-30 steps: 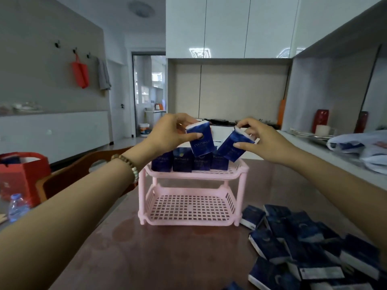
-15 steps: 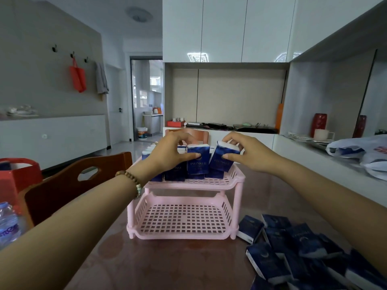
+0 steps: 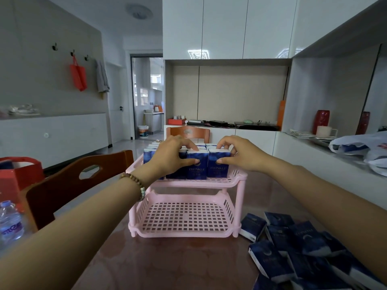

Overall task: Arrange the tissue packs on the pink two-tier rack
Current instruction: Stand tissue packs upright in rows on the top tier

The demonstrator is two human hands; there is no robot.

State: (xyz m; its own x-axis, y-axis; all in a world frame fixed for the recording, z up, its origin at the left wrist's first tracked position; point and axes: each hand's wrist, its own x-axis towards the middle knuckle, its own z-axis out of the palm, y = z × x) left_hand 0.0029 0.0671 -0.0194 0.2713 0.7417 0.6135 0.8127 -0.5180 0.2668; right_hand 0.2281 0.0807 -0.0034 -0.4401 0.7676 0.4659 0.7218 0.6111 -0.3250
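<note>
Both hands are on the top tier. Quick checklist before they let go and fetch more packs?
1. Left hand pack upright on top tier: ok.
2. Right hand pack upright beside it: ok.
3. Both packs fully seated: cannot tell.
4. Room left on top tier: cannot tell.
5. Bottom tier free for packs: ok.
6. Loose packs within reach on table: ok.

Blue tissue packs (image 3: 196, 166) upright on my pink rack's (image 3: 188, 232) top tier — bottom tier bare — more packs (image 3: 297, 248) heaped rt of it.
</note>
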